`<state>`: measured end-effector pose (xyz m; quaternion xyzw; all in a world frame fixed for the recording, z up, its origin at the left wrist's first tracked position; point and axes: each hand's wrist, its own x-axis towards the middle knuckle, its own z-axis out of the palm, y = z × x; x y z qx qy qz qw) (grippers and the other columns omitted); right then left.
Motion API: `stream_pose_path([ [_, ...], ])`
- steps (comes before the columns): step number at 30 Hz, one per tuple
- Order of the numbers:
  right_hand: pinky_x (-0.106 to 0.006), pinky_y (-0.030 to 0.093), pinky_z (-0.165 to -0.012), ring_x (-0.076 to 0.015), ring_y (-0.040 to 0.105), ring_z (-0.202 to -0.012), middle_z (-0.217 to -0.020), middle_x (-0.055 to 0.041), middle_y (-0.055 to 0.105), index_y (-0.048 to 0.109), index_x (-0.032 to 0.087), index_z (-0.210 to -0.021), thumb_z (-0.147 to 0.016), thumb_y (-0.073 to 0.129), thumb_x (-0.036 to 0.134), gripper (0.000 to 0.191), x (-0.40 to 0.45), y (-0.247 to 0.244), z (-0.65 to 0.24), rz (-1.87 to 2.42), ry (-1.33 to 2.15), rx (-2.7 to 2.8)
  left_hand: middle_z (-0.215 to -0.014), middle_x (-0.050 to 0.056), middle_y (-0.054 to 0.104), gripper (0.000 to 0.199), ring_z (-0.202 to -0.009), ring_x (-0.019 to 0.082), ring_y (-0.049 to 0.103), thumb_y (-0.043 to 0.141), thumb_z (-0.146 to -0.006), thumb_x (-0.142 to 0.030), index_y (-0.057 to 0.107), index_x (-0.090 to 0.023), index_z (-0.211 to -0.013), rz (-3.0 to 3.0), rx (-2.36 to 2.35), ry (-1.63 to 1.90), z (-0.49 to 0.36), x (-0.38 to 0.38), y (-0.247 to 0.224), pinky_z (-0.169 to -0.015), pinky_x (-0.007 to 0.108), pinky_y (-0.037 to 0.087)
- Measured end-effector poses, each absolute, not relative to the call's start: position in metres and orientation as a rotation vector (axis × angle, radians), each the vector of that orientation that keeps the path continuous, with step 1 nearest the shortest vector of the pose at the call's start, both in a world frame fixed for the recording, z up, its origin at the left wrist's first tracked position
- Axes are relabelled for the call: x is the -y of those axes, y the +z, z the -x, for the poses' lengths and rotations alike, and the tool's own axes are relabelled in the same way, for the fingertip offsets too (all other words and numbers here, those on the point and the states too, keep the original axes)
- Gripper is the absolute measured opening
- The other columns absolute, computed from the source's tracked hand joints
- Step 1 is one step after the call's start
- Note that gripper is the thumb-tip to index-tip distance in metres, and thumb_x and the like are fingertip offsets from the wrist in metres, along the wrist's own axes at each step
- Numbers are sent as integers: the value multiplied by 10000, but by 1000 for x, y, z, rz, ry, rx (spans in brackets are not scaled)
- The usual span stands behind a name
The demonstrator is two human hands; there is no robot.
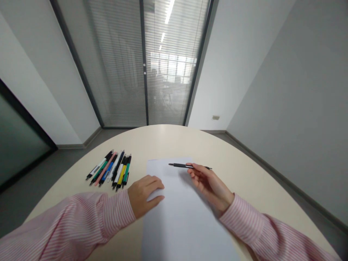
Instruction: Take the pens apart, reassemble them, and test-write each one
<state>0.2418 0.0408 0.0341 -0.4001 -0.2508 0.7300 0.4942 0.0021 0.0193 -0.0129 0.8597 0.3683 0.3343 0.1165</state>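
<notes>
A black pen (178, 165) is pinched between the thumb and fingers of my right hand (208, 183). It is held nearly level over the upper part of a white sheet of paper (182, 217), its tip pointing left. My left hand (145, 194) rests on the sheet's left edge, thumb and fingers apart, with nothing in it. Several pens (111, 170) in white, green, pink, blue, yellow and black lie side by side beyond my left hand.
The light wooden table (165, 139) has a rounded far edge. Past it stand a glass partition with blinds (122, 72) and white walls. A small wall socket (215, 117) sits low on the far wall.
</notes>
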Motion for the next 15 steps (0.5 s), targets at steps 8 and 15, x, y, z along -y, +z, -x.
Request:
stream_pose_path([
  [8,-122,519,-555,-66,607,-576,-710,-48,703,709,106,-888,-764,670,183,151,-46,32,-246,893,1741,639,-910,72,650,121,-843,189,585,557,-822,-223,631,-181,-908,-2505,-947,938,-3,-21,-12,-803,308,455],
  [15,-116,495,-562,-59,598,-570,-682,-51,693,707,72,-875,-759,672,192,171,-36,25,-223,820,1817,661,-898,69,650,122,-834,192,588,593,-791,-226,640,-182,-895,-2488,-896,924,-4,-21,-8,-791,305,457],
])
